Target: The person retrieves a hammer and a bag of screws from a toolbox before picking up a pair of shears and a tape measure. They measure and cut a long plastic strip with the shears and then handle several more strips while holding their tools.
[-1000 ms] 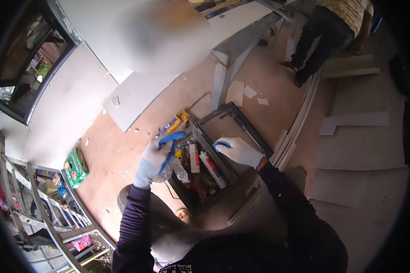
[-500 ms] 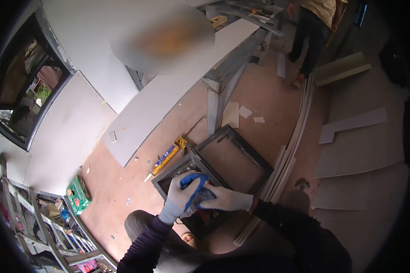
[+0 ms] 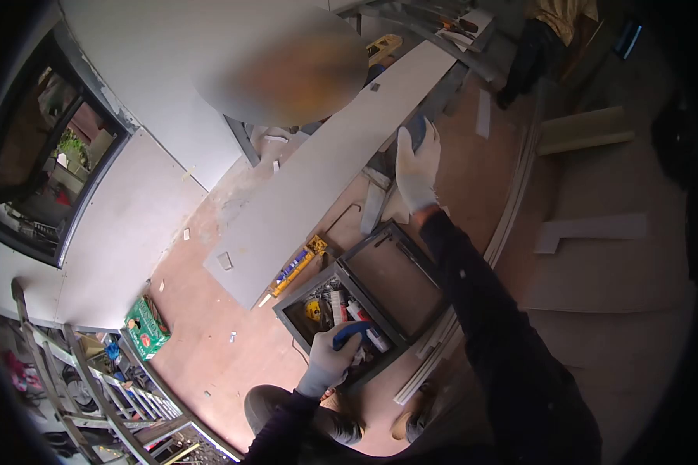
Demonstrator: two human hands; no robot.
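Note:
My left hand (image 3: pixel 332 359), in a white glove with blue palm coating, is curled over the near side of an open dark case (image 3: pixel 293 308). What it holds, if anything, is too small to make out. White tubes (image 3: pixel 376 339) and a yellow round item (image 3: pixel 312 310) lie inside the case. My right hand (image 3: pixel 418 164), gloved alike, is raised beside the long pale board (image 3: pixel 310 174), fingers stretched out and nothing visible in it. The case's framed lid (image 3: pixel 392 283) lies folded out to the right.
A yellow caulking gun (image 3: pixel 295 270) lies beyond the case. A green box (image 3: pixel 146 327) and a metal ladder (image 3: pixel 50 372) are at the left. Long strips (image 3: pixel 512 213) and cut panels (image 3: pixel 589 229) are on the right. A person's dark-clothed legs (image 3: pixel 531 62) show at the top right.
My hands were together over the case; now my right hand has moved up and away toward the board, while my left hand has lowered toward the case's contents. The view has shifted somewhat.

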